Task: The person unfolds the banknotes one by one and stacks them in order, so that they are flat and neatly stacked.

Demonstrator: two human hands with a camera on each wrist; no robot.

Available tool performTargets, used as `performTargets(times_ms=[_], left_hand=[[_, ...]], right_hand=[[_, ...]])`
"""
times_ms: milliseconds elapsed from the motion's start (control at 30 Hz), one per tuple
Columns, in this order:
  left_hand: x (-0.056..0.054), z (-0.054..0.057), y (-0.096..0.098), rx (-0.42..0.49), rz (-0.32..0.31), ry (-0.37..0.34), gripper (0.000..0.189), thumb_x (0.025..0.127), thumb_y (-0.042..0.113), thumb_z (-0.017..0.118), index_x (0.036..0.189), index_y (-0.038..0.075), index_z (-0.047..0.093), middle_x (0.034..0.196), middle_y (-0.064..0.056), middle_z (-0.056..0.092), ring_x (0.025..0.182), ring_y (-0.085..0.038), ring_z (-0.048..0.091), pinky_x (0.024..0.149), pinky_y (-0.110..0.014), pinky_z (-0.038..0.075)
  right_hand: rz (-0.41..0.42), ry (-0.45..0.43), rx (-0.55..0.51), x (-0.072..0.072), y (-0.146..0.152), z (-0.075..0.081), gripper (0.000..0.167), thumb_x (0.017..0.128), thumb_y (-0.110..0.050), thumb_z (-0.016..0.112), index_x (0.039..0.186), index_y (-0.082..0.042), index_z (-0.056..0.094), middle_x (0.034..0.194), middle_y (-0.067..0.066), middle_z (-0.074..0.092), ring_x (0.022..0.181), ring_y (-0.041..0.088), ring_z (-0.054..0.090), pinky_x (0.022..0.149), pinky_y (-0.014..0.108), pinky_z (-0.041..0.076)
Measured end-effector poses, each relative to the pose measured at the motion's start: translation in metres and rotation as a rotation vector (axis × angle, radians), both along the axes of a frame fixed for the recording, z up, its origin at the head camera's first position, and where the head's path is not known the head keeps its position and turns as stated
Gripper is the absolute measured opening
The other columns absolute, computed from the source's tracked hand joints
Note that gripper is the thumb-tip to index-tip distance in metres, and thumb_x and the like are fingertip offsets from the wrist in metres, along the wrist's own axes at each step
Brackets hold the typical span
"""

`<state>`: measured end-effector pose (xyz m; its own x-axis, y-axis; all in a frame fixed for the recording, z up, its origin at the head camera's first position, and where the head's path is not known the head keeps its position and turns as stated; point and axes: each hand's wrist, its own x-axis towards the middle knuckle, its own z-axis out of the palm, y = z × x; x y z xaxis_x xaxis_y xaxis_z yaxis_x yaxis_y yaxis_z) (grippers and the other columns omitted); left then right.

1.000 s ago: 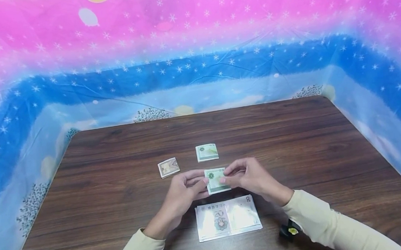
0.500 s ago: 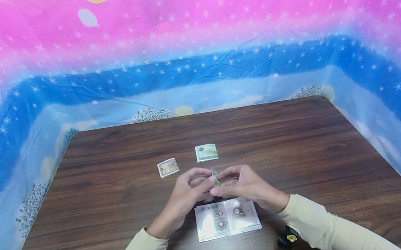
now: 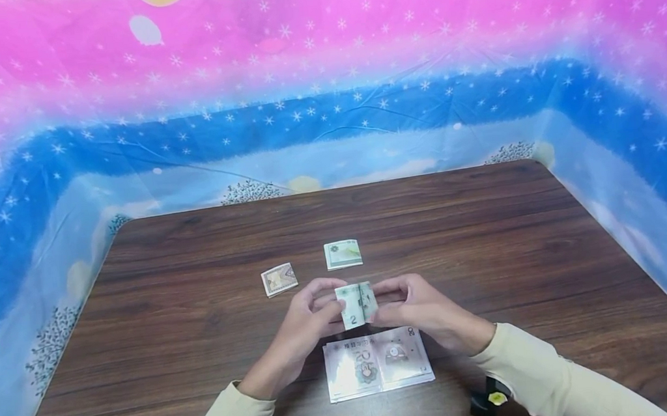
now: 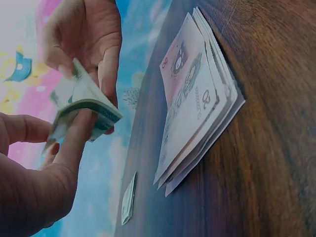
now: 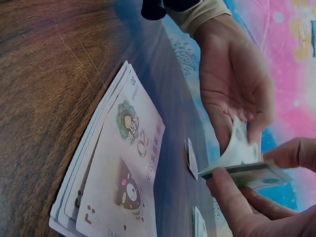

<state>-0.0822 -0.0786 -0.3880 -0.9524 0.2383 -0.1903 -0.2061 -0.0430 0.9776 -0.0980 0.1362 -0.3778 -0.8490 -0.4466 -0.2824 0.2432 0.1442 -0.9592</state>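
Note:
Between both hands, above the table, is a green play banknote (image 3: 351, 311) with a dark crease down it and a "2" on its left part. My left hand (image 3: 309, 314) pinches its left side between thumb and fingers. At the other side my right hand (image 3: 418, 306) pinches it too. In the left wrist view the note (image 4: 101, 106) bends in a fold, one flap standing up. The right wrist view shows the note's pale flap (image 5: 239, 148) reaching up to the left hand's (image 5: 232, 79) fingers. Just below the hands lies a stack of pinkish "20" play banknotes (image 3: 379, 364).
Beyond the hands lie a folded green note (image 3: 343, 254) and, to its left, a folded brown note (image 3: 280, 279). All rest on a dark wood table (image 3: 488, 235). A pink and blue snowflake-print cloth (image 3: 326, 117) hangs around the table's far and side edges.
The green note first showed its folded printed face, then turned edge-on, and now faces up with its crease and "2" showing. The right hand shifted its grip; the notes on the table stayed put.

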Motion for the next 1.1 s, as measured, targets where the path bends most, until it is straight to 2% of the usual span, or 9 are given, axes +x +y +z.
performTargets(times_ms=[133, 400, 500, 667, 800, 933, 1100], left_hand=[[0.002, 0.001, -0.002, -0.044, 0.044, 0.01, 0.037, 0.091, -0.002, 0.063, 0.127, -0.001, 0.057, 0.118, -0.022, 0.069, 0.097, -0.026, 0.071, 0.084, -0.04, 0.061], [0.003, -0.001, -0.008, -0.079, 0.07, -0.006, 0.04, 0.086, -0.001, 0.072, 0.124, -0.001, 0.059, 0.107, -0.016, 0.073, 0.09, -0.023, 0.071, 0.078, -0.034, 0.058], [0.002, -0.002, -0.01, -0.094, 0.074, -0.012, 0.039, 0.085, 0.0, 0.073, 0.122, 0.0, 0.061, 0.106, -0.015, 0.073, 0.09, -0.022, 0.07, 0.078, -0.034, 0.058], [0.002, -0.002, -0.014, -0.174, 0.056, -0.005, 0.037, 0.082, 0.002, 0.077, 0.117, 0.004, 0.064, 0.098, -0.012, 0.073, 0.084, -0.022, 0.069, 0.074, -0.034, 0.057], [0.003, -0.003, -0.017, -0.225, -0.01, 0.038, 0.034, 0.082, 0.001, 0.078, 0.112, 0.002, 0.064, 0.093, -0.014, 0.074, 0.076, -0.021, 0.07, 0.069, -0.033, 0.059], [0.004, -0.005, -0.02, -0.31, -0.114, 0.106, 0.033, 0.081, -0.001, 0.079, 0.11, 0.0, 0.063, 0.086, -0.012, 0.075, 0.069, -0.02, 0.07, 0.062, -0.033, 0.059], [0.006, -0.007, -0.021, -0.457, -0.252, 0.162, 0.03, 0.081, 0.002, 0.082, 0.106, 0.001, 0.065, 0.075, -0.005, 0.07, 0.056, -0.018, 0.068, 0.053, -0.034, 0.059]], right_hand=[[-0.023, 0.008, -0.034, 0.001, 0.005, 0.001, 0.051, 0.086, 0.002, 0.063, 0.133, 0.017, 0.051, 0.116, 0.023, 0.069, 0.101, 0.026, 0.07, 0.093, 0.038, 0.057], [-0.094, -0.02, -0.031, 0.003, 0.01, -0.001, 0.034, 0.092, 0.0, 0.068, 0.121, 0.013, 0.057, 0.103, 0.016, 0.072, 0.093, 0.023, 0.072, 0.086, 0.039, 0.06], [-0.116, -0.035, -0.02, 0.002, 0.012, -0.003, 0.033, 0.091, 0.003, 0.067, 0.121, 0.013, 0.057, 0.105, 0.015, 0.072, 0.094, 0.022, 0.071, 0.085, 0.038, 0.06], [-0.127, 0.006, 0.015, 0.002, 0.016, -0.004, 0.04, 0.086, 0.005, 0.07, 0.123, 0.012, 0.057, 0.099, 0.015, 0.074, 0.087, 0.022, 0.072, 0.079, 0.035, 0.06], [-0.112, 0.06, 0.064, 0.002, 0.02, -0.006, 0.043, 0.084, 0.005, 0.073, 0.123, 0.01, 0.058, 0.099, 0.017, 0.074, 0.084, 0.024, 0.073, 0.077, 0.036, 0.061], [-0.054, 0.161, 0.147, 0.003, 0.025, -0.009, 0.042, 0.08, 0.004, 0.079, 0.118, 0.007, 0.062, 0.097, 0.014, 0.073, 0.078, 0.021, 0.069, 0.068, 0.03, 0.06], [0.064, 0.327, 0.298, 0.003, 0.029, -0.012, 0.036, 0.074, 0.0, 0.086, 0.105, 0.0, 0.068, 0.08, 0.004, 0.064, 0.06, 0.011, 0.054, 0.052, 0.021, 0.045]])
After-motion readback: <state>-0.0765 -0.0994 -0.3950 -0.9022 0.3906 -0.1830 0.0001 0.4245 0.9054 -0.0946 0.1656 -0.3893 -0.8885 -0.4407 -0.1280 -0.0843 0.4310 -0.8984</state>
